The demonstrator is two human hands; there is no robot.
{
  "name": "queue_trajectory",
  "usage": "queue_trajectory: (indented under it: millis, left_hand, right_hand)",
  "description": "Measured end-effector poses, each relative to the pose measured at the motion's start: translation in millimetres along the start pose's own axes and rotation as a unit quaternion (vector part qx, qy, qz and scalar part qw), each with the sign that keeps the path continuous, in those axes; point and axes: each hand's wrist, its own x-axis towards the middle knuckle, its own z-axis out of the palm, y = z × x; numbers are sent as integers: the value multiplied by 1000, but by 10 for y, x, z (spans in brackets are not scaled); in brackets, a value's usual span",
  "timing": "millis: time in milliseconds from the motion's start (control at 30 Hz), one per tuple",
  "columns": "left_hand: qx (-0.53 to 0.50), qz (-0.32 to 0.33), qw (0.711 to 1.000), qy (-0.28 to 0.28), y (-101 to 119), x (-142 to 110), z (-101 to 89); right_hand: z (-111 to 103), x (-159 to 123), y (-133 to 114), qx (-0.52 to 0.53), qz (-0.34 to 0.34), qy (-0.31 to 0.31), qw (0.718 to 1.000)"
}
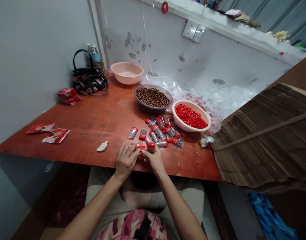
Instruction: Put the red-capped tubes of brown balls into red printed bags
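My left hand (pixel 125 162) is at the table's front edge, its thumb and forefinger on a red packet (pixel 140 146) and its other fingers stretched out. Part of the packet is hidden by my hands. Just right of it, my right hand (pixel 156 160) grips a small clear bottle with a red cap (pixel 150 145); the cap faces up. Beyond my hands lies a loose heap of clear red-capped bottles (pixel 158 132) filled with dark beads. Two more, one a bottle (pixel 133 133) lying tilted, are in front of my left fingers.
Behind the heap stand a grey bowl of brown balls (pixel 153 97) and a pink bowl of red caps (pixel 183 126). An empty pink basin (pixel 127 73), a handbag (pixel 89 81) and red packets (pixel 56 135) are leftward. Stacked cardboard (pixel 265 140) bounds the right; clear plastic pieces (pixel 225 96) line the wall.
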Motion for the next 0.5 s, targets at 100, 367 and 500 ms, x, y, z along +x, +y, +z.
queue_trajectory:
  millis: [100, 367, 500]
  left_hand:
    - [-141, -112, 984, -10, 115, 22, -78]
    - [-485, -394, 769, -137, 203, 120, -186]
    - [-523, -455, 715, -90, 264, 140, -159]
  right_hand:
    - [-55, 19, -54, 23, 2, 14, 1000]
    - [-171, 61, -183, 11, 25, -100, 995]
    - [-230, -18, -181, -11, 23, -79, 997]
